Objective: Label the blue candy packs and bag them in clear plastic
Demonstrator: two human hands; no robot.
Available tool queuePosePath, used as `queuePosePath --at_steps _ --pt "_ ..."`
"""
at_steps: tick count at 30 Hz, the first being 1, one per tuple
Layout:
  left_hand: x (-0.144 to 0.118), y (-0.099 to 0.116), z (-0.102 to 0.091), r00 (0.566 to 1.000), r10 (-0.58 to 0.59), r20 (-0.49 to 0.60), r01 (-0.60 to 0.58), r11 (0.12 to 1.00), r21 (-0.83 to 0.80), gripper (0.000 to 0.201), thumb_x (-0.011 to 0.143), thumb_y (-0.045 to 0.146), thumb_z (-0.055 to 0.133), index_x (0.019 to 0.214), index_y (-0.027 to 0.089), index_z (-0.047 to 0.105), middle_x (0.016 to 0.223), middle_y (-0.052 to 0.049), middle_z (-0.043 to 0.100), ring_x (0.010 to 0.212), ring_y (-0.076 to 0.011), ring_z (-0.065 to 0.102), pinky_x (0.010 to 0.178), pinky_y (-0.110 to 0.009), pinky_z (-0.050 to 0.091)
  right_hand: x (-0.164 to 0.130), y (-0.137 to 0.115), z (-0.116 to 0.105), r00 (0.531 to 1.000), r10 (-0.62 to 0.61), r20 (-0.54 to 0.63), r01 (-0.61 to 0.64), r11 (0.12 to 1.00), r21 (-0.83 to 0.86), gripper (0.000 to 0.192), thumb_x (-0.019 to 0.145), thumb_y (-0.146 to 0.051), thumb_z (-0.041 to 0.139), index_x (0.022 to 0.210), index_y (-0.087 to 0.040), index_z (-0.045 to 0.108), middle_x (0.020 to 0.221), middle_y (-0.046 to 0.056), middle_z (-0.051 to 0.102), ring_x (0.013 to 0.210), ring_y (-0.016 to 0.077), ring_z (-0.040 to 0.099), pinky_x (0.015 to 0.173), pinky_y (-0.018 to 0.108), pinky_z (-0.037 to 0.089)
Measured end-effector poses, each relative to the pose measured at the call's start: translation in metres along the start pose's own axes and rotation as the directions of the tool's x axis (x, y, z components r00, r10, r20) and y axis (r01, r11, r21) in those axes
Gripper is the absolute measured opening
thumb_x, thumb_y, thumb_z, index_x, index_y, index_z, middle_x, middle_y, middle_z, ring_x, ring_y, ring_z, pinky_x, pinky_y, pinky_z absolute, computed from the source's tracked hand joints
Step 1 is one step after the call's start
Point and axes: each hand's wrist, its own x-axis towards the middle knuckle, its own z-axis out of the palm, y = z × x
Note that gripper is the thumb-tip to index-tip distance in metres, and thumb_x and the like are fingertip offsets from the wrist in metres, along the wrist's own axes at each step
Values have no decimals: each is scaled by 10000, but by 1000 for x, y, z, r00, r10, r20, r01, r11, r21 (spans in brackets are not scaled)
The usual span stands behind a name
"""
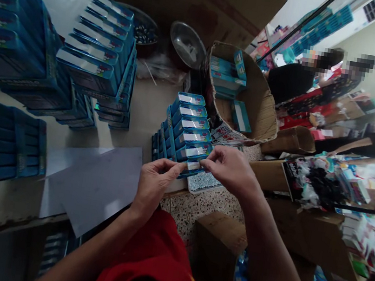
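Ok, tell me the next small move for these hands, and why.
I'd probably press the white strip flat along its length. The left hand and right hand are at its opposite ends, and the blue boxes lined up behind it carry similar strips; whether this one is already stuck, I can't tell.

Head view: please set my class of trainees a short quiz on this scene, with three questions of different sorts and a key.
1. Multiple choice: which is nearest the person's right hand?
A. the grey sheets
B. the middle row of blue boxes
C. the vent high up
2. True or false: the person's left hand is reaching into an open carton.
3. Count: how many round bowls stand by the large cardboard box at the back?

Key:
1. B
2. False; its fingertips are at the near end of the blue boxes.
3. Two
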Motion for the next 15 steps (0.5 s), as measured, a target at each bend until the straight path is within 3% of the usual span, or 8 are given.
queuePosePath --at_steps 2,5,7,9,11,13,15 --pt "5 -11 0 996 -85 30 87 992 -86 312 733 452 850 710 174 711 642 24 602 581 -92 474 563 -229 398 4 9 -3 999 37 6 -38 997 71 273 690 -394 854 721 -211 654 626 -3 636 580 143 514 547 277 319" --pt "14 -27 -8 986 -169 -14 166 978 -125 336 662 386 888 686 182 622 652 35 574 595 -97 494 567 -231 408 3 29 -32 996 85 39 -93 952 290 437 645 -488 900 880 -222 647 630 -13 639 575 157 558 535 264 370" --pt "22 -33 -15 984 -122 -127 108 988 -113 297 667 337 874 769 194 635 716 30 604 657 -116 551 624 -246 457 -2 46 -60 993 113 15 -109 893 436 439 686 -527 881 902 -220 653 650 -9 637 576 150 566 531 257 387" --pt "31 -30 -19 967 12 -255 -39 994 -99 300 706 333 852 898 212 656 847 9 660 799 -147 627 760 -282 518 -4 66 -77 991 132 -14 -101 817 568 405 748 -548 843 914 -221 672 696 -7 634 582 131 550 524 245 382" --pt "38 -20 -16 952 130 -277 -163 982 -98 365 768 389 826 1050 228 658 1073 -39 703 1035 -194 663 948 -339 526 2 86 -69 994 98 53 -108 726 679 433 789 -593 799 994 -223 704 684 -19 598 559 114 498 508 237 361" --pt "42 -9 -6 971 154 -184 -176 978 -110 527 825 493 786 1256 240 619 1339 -103 655 1271 -258 606 1091 -408 479 16 98 -37 977 6 214 -168 645 746 592 798 -707 732 1104 -200 725 591 -45 506 503 105 408 482 239 333" --pt "46 0 11 988 133 -75 -141 983 -115 739 837 579 762 1450 253 507 1511 -148 552 1394 -327 530 1151 -478 442 33 97 4 929 -68 365 -256 595 762 755 795 -827 631 1149 -167 729 547 -53 461 483 106 365 475 245 339"
